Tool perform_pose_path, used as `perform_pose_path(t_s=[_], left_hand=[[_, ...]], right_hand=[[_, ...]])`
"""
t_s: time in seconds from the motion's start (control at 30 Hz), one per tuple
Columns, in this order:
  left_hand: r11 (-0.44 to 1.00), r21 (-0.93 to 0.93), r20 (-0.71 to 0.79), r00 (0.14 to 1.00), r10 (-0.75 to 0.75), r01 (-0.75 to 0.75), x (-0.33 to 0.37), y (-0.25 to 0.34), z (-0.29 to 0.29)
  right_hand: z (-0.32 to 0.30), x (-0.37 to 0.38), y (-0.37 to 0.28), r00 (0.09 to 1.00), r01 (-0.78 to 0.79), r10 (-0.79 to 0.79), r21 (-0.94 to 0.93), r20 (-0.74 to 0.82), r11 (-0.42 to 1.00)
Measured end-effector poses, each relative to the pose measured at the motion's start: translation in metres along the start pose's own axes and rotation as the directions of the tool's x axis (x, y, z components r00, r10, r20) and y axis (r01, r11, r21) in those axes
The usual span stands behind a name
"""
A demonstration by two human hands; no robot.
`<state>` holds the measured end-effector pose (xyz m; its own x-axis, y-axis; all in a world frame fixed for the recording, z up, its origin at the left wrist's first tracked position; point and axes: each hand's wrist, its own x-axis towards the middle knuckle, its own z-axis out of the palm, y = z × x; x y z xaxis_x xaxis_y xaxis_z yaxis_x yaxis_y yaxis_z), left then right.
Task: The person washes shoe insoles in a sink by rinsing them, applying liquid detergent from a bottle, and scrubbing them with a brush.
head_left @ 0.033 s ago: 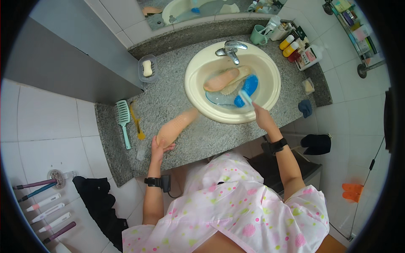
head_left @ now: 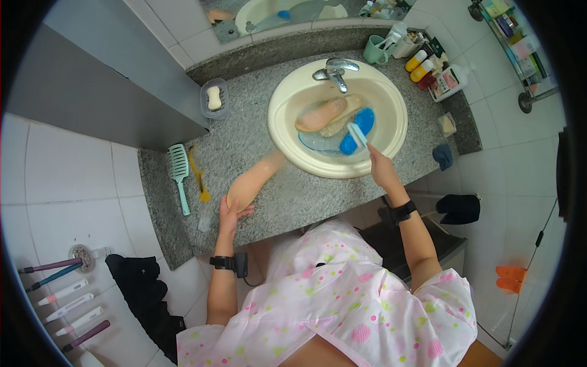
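Observation:
On the counter's left part, my left hand [head_left: 231, 213] grips the heel end of a peach shoe insole [head_left: 252, 182], thumb on top. Its far end lies close to the basin's rim. In my right hand [head_left: 383, 171] is a small white and pale-blue brush [head_left: 357, 134], its head held over the cream basin [head_left: 398, 125]. Inside the basin lie a second peach insole [head_left: 324, 115], a cream insole [head_left: 351, 107] partly beneath it, a bright blue insole [head_left: 364, 120] under the brush and a clear bluish piece [head_left: 315, 142].
A chrome faucet [head_left: 335, 74] stands behind the basin. Soap sits in a clear dish [head_left: 214, 99] at the back left. A mint hairbrush [head_left: 179, 171] and a yellow-brown tool [head_left: 197, 174] lie left. A green mug [head_left: 375, 50], bottles [head_left: 422, 70] and a dark blue cloth [head_left: 442, 157] are right.
The brush in my right hand has shifted slightly away from me and turned a little over the blue insole. My left hand and its insole have hardly moved.

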<state>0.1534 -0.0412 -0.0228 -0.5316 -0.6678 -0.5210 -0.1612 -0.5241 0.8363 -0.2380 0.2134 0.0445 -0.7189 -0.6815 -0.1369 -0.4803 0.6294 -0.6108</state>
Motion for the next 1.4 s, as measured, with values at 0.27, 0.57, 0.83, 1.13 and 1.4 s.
perform_pose_path(t_s=[0.27, 0.57, 0.83, 1.13, 1.4], left_hand=[[0.963, 0.138, 0.102, 0.964, -0.245, 0.231, 0.018, -0.041, 0.033], [0.127, 0.911, 0.307, 0.852, 0.424, -0.392, -0.024, -0.026, 0.056], [-0.154, 0.851, 0.52, 0.76, 0.391, -0.503, -0.028, -0.051, 0.05], [-0.194, 0.831, 0.553, 0.745, 0.373, -0.521, -0.021, -0.051, 0.053], [-0.302, 0.804, 0.595, 0.699, 0.396, -0.513, -0.015, -0.059, 0.057]], right_hand=[[0.005, -0.006, -0.017, 1.0, 0.009, -0.013, -0.205, -0.014, 0.979], [0.028, -0.051, -0.072, 0.936, 0.349, -0.329, -0.202, 0.127, 0.915], [0.113, -0.073, -0.109, 0.68, 0.644, -0.438, -0.195, 0.588, 0.739], [0.147, -0.075, -0.103, 0.749, 0.644, -0.439, -0.39, 0.497, 0.658], [0.158, -0.034, -0.119, 0.817, 0.549, -0.454, -0.236, 0.356, 0.802]])
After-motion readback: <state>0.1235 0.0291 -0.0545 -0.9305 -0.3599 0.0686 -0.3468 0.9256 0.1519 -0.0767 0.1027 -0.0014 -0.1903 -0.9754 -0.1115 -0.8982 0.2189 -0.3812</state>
